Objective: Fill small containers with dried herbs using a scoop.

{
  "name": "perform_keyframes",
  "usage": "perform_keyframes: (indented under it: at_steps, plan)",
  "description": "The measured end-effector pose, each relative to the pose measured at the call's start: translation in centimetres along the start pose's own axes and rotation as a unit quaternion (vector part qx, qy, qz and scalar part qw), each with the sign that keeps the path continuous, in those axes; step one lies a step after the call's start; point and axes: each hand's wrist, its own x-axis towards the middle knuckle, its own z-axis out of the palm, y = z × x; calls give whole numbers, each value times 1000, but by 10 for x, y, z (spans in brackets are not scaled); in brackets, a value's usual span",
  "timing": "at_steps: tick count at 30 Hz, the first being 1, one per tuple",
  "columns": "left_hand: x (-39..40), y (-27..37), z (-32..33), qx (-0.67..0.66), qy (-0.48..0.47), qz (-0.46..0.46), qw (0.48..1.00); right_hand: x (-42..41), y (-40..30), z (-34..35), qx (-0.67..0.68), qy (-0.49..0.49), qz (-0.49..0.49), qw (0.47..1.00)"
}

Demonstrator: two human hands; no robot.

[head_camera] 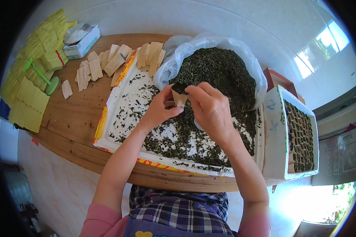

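My left hand (pixel 161 110) grips a small brown paper bag (pixel 179 99) upright over the loose dried leaves. Its open top (pixel 180 87) looks dark; whether leaves or something else fill it I cannot tell. At the right rim of that bag, the thumb and fingers of my right hand (pixel 209 108) are pinched together. Part of a clear round object (pixel 198 125) shows beneath my right hand, mostly hidden. Below both hands is a white foam tray (pixel 136 89) strewn with dark, tea-like leaves (pixel 178 142). A big clear plastic bag (pixel 169 66) heaped with such leaves stands at its back.
Brown paper bags (pixel 95 68) lie at the left on the wooden table (pixel 74 118), several more (pixel 150 56) at the tray's corner. Farther left are yellow paper stacks (pixel 29 97), a green plastic tool (pixel 40 74) and a carton (pixel 84 44). Right stands a foam box (pixel 274 133) of packed bags.
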Motion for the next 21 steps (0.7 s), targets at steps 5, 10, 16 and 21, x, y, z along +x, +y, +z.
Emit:
perform_keyframes:
  at_steps: [5,10,16,21]
  plan:
    - [0,-6,6,233,90,99,963,-3,-6,22,0,-16,47,999]
    - [3,-18,8,293,127,188,929,-7,-9,39,10,17,105,994]
    - [-1,-18,15,254,82,178,947,-13,2,17,8,37,110,993]
    - [-2,-12,14,225,50,157,960,-45,19,-88,42,43,168,984]
